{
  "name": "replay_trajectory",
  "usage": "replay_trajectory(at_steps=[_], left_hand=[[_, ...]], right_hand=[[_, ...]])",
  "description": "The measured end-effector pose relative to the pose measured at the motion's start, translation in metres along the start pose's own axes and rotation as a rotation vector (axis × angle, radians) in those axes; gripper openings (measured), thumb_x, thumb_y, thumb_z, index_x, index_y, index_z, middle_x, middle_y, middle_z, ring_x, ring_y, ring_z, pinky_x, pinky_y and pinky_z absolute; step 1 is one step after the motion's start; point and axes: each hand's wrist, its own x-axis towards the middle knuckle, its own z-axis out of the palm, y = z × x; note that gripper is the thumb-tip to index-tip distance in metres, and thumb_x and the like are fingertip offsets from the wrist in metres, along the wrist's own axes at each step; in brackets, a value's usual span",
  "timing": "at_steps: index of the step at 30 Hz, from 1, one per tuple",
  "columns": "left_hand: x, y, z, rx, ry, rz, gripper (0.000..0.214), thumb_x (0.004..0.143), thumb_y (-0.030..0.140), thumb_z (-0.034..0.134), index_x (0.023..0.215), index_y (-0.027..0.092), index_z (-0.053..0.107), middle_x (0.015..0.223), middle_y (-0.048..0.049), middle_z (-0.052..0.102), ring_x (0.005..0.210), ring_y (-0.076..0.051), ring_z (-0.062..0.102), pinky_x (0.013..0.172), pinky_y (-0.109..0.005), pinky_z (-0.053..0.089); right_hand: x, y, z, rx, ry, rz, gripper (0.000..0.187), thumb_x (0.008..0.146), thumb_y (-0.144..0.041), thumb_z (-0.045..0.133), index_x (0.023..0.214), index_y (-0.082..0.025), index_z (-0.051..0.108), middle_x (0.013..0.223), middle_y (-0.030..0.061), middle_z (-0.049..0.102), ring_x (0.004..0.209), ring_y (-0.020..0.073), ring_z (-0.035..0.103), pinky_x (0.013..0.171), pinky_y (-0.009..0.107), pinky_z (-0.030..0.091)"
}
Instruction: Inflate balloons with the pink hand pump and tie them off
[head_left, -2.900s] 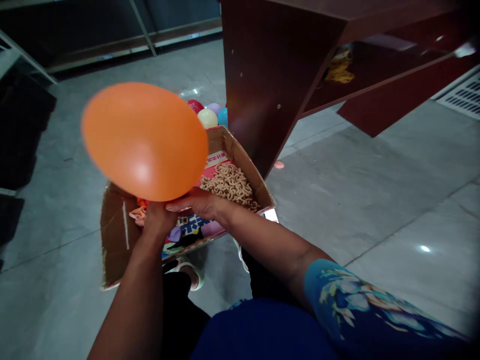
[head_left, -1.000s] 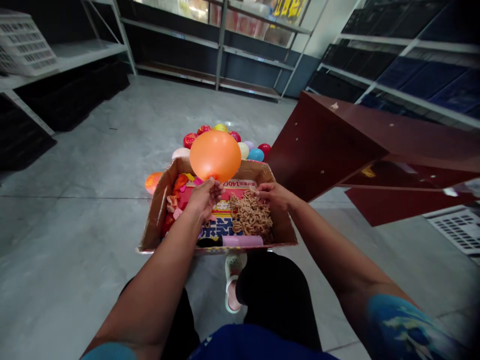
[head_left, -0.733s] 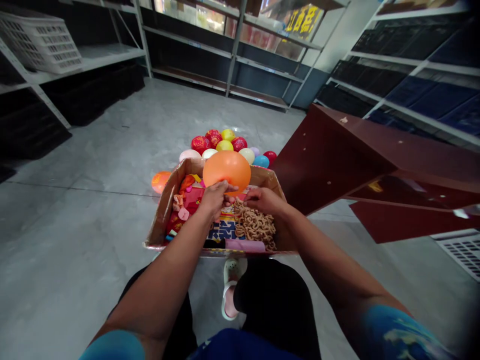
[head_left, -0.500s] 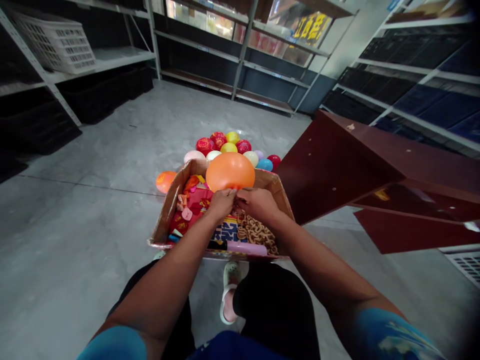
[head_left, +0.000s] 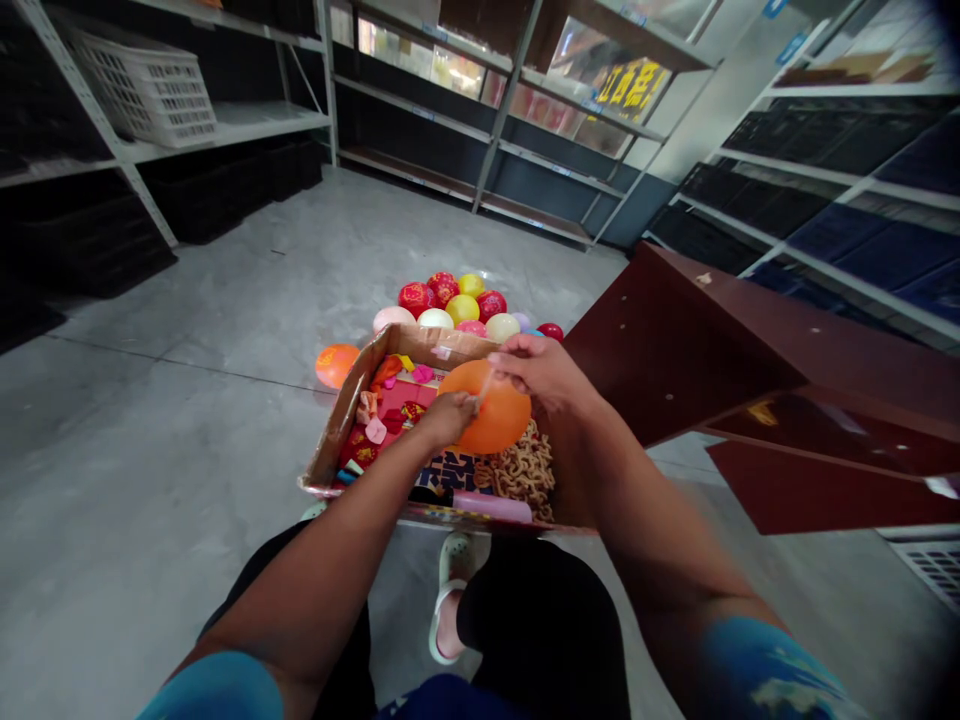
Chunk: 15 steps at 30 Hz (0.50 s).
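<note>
An inflated orange balloon (head_left: 501, 428) hangs over the open cardboard box (head_left: 330, 437) between my hands. My left hand (head_left: 452, 415) is closed at the balloon's near side, apparently on its neck, which the fingers mostly hide. Above and to the right, my right hand (head_left: 538, 366) pinches a thin pale strand (head_left: 486, 384) that stretches down to the left fingers. Inside the box lie limp, uninflated balloons (head_left: 375, 430), red printed packets (head_left: 394, 400), a heap of tan curly cord (head_left: 523, 472) and a pink tube (head_left: 491, 507) with a black end.
Several inflated balloons (head_left: 463, 309) cluster on the floor behind the box. A single orange balloon (head_left: 337, 366) rests to its left. Dark red panels (head_left: 630, 340) lean at the right. Metal shelves (head_left: 491, 130) line the walls, with a white basket (head_left: 161, 90) at left.
The orange balloon has dropped nearer and swung below my hands. My right hand has moved up and away from the left, and a pale strand now spans between them.
</note>
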Motion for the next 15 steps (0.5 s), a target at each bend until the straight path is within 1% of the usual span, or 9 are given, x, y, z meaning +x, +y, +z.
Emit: replay_trajectory(at_steps=[2,4,6,7,8,9,11,13,15], left_hand=[[0.001,0.0,0.005,-0.27,-0.072,-0.133,0.019,0.083,0.02,0.044,0.065,0.017,0.043,0.05,0.0052,0.037,0.038,-0.005,0.026,0.04,-0.019,0.016],[0.002,0.001,0.007,-0.495,-0.123,-0.251,0.017,0.082,0.017,0.043,0.066,0.017,0.039,0.05,0.0064,0.034,0.035,-0.004,0.023,0.038,-0.017,0.012],[0.005,0.003,0.005,-0.703,-0.162,-0.327,0.016,0.083,0.015,0.043,0.067,0.018,0.037,0.05,0.0069,0.033,0.034,-0.003,0.023,0.037,-0.015,0.012],[0.006,0.003,0.003,-0.802,-0.188,-0.352,0.016,0.083,0.015,0.042,0.068,0.018,0.037,0.05,0.0073,0.032,0.033,-0.003,0.023,0.036,-0.014,0.013],[0.007,0.004,0.0,-0.892,-0.215,-0.367,0.017,0.084,0.014,0.041,0.068,0.018,0.037,0.05,0.0078,0.03,0.033,-0.003,0.023,0.035,-0.013,0.014],[0.007,0.004,-0.002,-0.971,-0.238,-0.377,0.017,0.084,0.013,0.04,0.068,0.017,0.037,0.049,0.0081,0.029,0.032,-0.003,0.023,0.034,-0.013,0.015],[0.008,0.005,-0.008,-1.093,-0.276,-0.389,0.017,0.085,0.012,0.04,0.068,0.017,0.038,0.05,0.0083,0.028,0.032,-0.003,0.024,0.033,-0.012,0.016],[0.008,0.005,-0.012,-1.182,-0.29,-0.392,0.018,0.086,0.012,0.041,0.068,0.016,0.038,0.05,0.0078,0.03,0.032,-0.002,0.028,0.032,-0.011,0.017],[0.006,0.005,-0.015,-1.249,-0.3,-0.387,0.019,0.088,0.012,0.04,0.069,0.015,0.039,0.051,0.0072,0.033,0.032,-0.002,0.031,0.032,-0.01,0.018]], right_hand=[[0.011,-0.012,0.019,0.075,-0.087,-0.042,0.022,0.073,-0.036,0.07,0.082,-0.019,0.059,0.072,0.0009,0.067,0.041,0.0052,0.045,0.036,0.019,0.033],[0.017,-0.023,0.035,0.092,-0.198,-0.107,0.029,0.075,-0.036,0.068,0.1,-0.023,0.06,0.094,0.0028,0.069,0.043,0.0055,0.049,0.039,0.022,0.041],[0.014,-0.032,0.043,0.095,-0.234,-0.215,0.041,0.078,-0.036,0.067,0.116,-0.028,0.054,0.112,0.003,0.065,0.046,0.0051,0.051,0.044,0.024,0.046],[0.009,-0.035,0.044,0.101,-0.216,-0.272,0.043,0.08,-0.036,0.065,0.12,-0.03,0.052,0.114,0.0027,0.064,0.047,0.0053,0.053,0.046,0.024,0.047],[0.002,-0.036,0.042,0.111,-0.179,-0.319,0.041,0.081,-0.038,0.063,0.121,-0.029,0.053,0.111,0.0025,0.065,0.049,0.0058,0.054,0.047,0.024,0.047],[-0.007,-0.034,0.039,0.128,-0.14,-0.35,0.037,0.084,-0.039,0.06,0.118,-0.028,0.055,0.103,0.002,0.067,0.05,0.0068,0.055,0.049,0.024,0.047],[-0.025,-0.024,0.031,0.16,-0.071,-0.341,0.027,0.087,-0.043,0.055,0.105,-0.024,0.062,0.078,0.0002,0.066,0.051,0.0092,0.056,0.049,0.024,0.045],[-0.04,-0.003,0.026,0.223,-0.019,-0.251,0.028,0.088,-0.047,0.052,0.087,-0.021,0.063,0.059,-0.0018,0.06,0.047,0.0104,0.054,0.046,0.024,0.043],[-0.051,0.023,0.027,0.254,-0.005,-0.064,0.037,0.086,-0.051,0.053,0.069,-0.019,0.06,0.052,-0.0015,0.056,0.042,0.01,0.05,0.043,0.023,0.039]])
